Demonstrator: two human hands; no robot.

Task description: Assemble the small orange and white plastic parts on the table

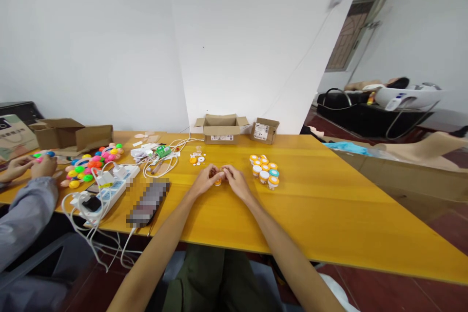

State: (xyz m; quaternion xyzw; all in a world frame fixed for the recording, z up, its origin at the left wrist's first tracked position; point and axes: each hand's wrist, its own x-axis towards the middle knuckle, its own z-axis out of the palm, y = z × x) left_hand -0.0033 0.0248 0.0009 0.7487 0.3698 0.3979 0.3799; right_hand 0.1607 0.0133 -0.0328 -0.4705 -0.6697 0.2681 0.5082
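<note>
Over the table in front of me, my left hand and my right hand come together, fingers closed and thumbs almost meeting. Between them shows a small orange-and-white round piece, mostly hidden by the fingers. To the right stands a cluster of small round white containers with orange lids, one with a teal lid. Beyond my left hand lie scattered small white parts, with an orange piece among them.
An opened cardboard box and a smaller one stand by the wall. Left are a phone, a power strip with tangled white cables, and colourful balls. Another person's hands work at far left.
</note>
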